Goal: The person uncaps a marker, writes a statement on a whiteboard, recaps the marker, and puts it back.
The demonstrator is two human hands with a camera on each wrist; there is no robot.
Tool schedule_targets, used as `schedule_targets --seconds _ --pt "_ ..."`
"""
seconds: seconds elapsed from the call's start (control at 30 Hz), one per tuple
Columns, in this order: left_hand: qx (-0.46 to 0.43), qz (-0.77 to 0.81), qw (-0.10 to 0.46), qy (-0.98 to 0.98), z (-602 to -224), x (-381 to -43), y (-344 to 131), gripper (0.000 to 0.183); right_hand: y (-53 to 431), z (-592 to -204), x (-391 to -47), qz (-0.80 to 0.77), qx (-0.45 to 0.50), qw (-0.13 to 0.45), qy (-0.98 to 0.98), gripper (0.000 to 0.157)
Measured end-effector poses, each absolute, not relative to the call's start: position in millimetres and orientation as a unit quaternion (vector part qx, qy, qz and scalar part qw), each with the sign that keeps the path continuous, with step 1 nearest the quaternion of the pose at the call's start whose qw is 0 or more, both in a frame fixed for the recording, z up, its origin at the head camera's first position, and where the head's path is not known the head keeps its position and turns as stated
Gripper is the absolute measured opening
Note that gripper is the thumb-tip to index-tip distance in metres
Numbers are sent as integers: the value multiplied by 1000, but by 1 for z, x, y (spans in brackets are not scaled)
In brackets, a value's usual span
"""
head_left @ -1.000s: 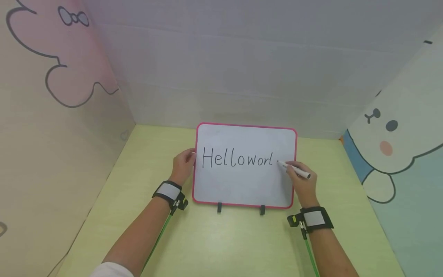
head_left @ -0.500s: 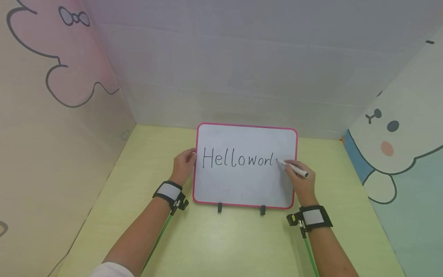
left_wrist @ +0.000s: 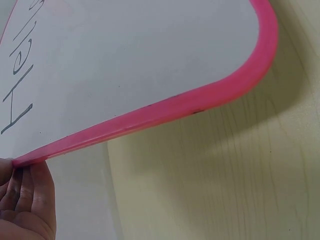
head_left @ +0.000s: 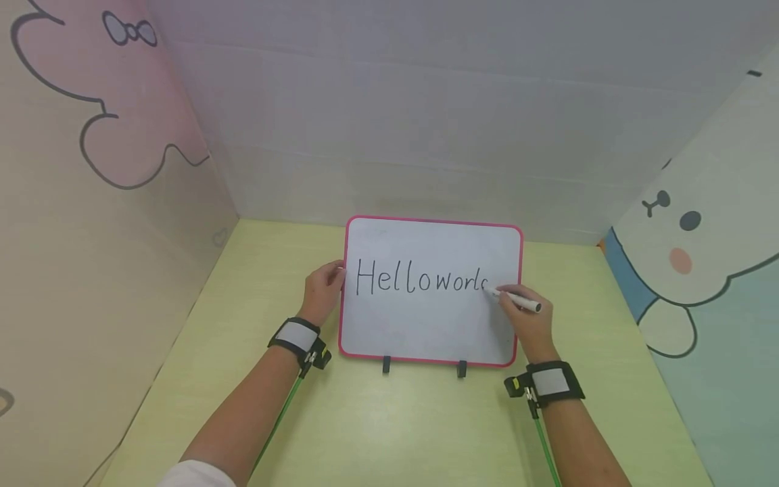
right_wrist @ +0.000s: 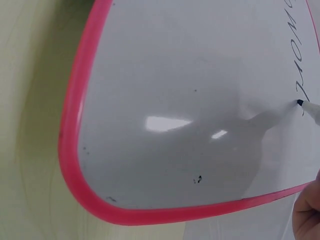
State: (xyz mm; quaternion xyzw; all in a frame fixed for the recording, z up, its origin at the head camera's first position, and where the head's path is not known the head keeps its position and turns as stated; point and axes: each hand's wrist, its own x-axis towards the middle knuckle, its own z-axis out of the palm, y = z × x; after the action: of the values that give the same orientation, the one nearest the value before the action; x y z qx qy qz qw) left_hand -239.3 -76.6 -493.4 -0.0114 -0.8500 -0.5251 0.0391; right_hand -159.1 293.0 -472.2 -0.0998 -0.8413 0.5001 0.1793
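A whiteboard (head_left: 420, 331) with a pink frame leans back on two small dark feet. Black handwriting (head_left: 402, 277) across it reads "Hello worl", followed by a small curved stroke. My left hand (head_left: 320, 291) pinches the board's left edge; in the left wrist view its thumb and fingers (left_wrist: 42, 192) sit on either side of the pink rim. My right hand (head_left: 531, 323) grips a white marker (head_left: 522, 300) in front of the board's right side. In the right wrist view the marker's dark tip (right_wrist: 300, 102) is right at the last stroke.
The board stands on a pale yellow wood-grain table (head_left: 365, 433). Behind it rises a pale back wall (head_left: 395, 135), with cartoon-printed walls at left and right. Each wrist wears a black strap with a small camera (head_left: 516, 387) and a green cable.
The marker tip has moved slightly left and down, leaving a new curved stroke after the "l". The left hand and the board stay where they were.
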Motion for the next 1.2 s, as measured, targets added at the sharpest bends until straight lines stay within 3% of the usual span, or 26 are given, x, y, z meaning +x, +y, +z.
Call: schedule_targets --seconds 0.5,1.2 --pt "-13 -522 45 -852 -493 -239 -76 35 296 -474 -160 492 -101 212 -838 13" --pt "-4 -522 38 -852 -494 -240 -76 35 294 -468 -163 503 -100 213 -832 24"
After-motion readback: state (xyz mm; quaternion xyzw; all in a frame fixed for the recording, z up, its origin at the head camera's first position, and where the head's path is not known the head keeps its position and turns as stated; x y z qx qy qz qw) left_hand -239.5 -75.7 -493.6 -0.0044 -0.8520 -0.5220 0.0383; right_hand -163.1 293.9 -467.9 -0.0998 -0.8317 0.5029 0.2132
